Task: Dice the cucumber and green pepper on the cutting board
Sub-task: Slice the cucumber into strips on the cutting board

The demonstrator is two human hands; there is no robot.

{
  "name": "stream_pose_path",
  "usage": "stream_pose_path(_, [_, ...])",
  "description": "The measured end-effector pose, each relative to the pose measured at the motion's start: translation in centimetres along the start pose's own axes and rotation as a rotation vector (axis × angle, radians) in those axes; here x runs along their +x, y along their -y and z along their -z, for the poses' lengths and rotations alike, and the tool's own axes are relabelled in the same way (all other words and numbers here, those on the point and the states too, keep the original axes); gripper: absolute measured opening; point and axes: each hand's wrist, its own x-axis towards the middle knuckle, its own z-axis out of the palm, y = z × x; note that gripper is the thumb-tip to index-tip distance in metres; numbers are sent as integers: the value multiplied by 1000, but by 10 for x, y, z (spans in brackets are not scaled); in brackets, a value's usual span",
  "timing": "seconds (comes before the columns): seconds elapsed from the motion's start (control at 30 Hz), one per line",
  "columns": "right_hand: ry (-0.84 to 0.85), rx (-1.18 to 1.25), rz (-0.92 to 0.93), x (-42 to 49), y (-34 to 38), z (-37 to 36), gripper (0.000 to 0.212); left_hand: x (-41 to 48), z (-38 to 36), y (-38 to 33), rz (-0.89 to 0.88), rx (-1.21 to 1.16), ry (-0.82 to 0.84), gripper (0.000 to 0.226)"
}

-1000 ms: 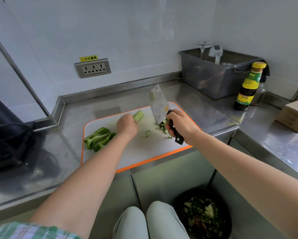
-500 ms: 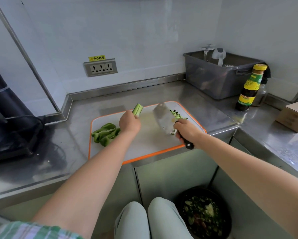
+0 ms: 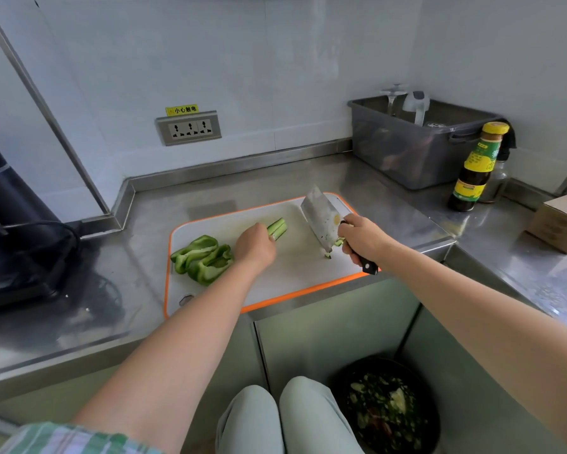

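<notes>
One cucumber bunch is held by the left hand, one knife by the right hand; two pepper pieces lie farther left.

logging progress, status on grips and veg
Left grip holds green cucumber strips. Right grip holds steel black-handled cleaver, apart from strips. Green pepper pieces undiced, nothing blocking.

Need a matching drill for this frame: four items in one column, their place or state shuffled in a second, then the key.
Column 1
1. cleaver
2. cucumber strips
3. green pepper pieces
4. sauce bottle

Column 2
A. lying untouched at the left end of the cutting board
B. standing on the counter near the grey bin
C. gripped by its handle in the right hand
D. held by the left hand

Pairs: 1-C, 2-D, 3-A, 4-B
</notes>
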Motion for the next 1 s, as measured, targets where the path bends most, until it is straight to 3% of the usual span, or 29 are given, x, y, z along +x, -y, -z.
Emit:
stream_pose_path(0.3, [355, 9, 53, -10, -10, 31, 16, -2, 0, -4, 173, -217, -127, 33])
stream_pose_path(0.43, [495, -135, 17, -6, -18, 46, 22, -2, 1, -7, 180, -215, -103, 33])
stream_pose_path(0.53, [355, -276, 42, 6, -19, 52, 19, -2, 0, -10, 164, -184, -71, 33])
stream_pose_path(0.7, [86, -315, 117, 27, -15, 54, 12, -2, -1, -11, 128, -116, -43, 33])
stream_pose_path(0.9, [129, -216, 147, 27, -9, 43, 20, -2, -1, -9, 79, -77, -50, 29])
stream_pose_path(1.0, [170, -284, 120, 27, -8, 42, 17, -2, 0, -7, 74, -77, -54, 30])
